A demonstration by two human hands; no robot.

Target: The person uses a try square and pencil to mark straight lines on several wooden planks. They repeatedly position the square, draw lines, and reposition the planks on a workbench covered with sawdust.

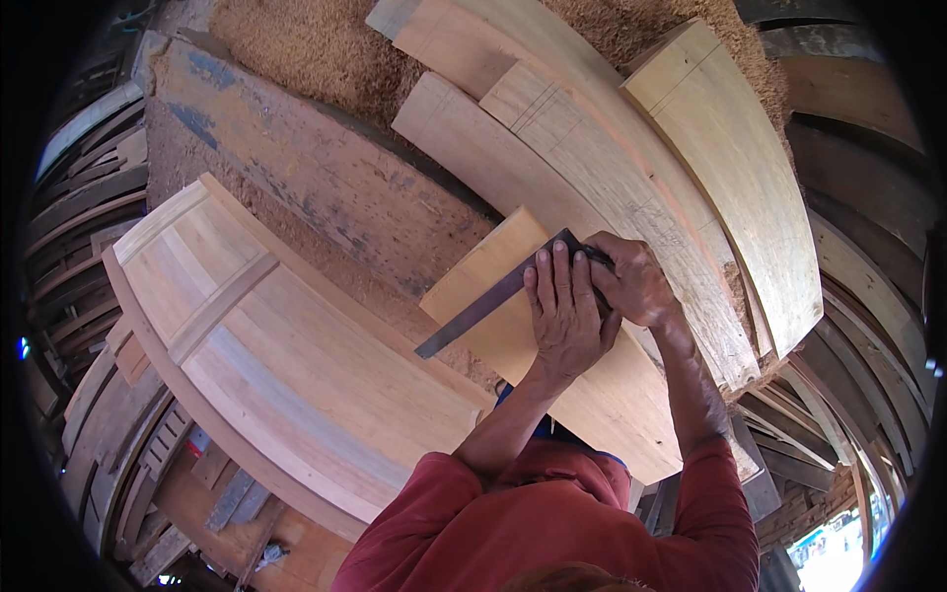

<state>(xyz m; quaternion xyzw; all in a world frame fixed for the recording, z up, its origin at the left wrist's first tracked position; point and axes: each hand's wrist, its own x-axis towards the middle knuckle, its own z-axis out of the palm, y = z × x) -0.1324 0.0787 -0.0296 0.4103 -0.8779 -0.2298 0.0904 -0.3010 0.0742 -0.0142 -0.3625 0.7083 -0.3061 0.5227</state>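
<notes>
A pale yellow plank [621,414] lies in front of me, its far end angled to the left. Across it rests a try square [475,308] with a long dark blade that reaches past the plank's left edge. My left hand [570,321] holds the square down, fingers laid over the blade and thumb on the side near the plank's right edge. Close beside it, my right hand [633,278] is closed at the square's far corner, fingers bent together. Something dark shows by its fingertips, but whether it is part of the square or a separate tool is hidden.
On the left lies a framed wooden panel [306,345] with a crossbar. A thick, stained timber beam [296,163] runs behind it. Several cut boards [592,148] are stacked at the far right, one wide board [730,168] outermost. Sawdust [296,49] covers the ground beyond.
</notes>
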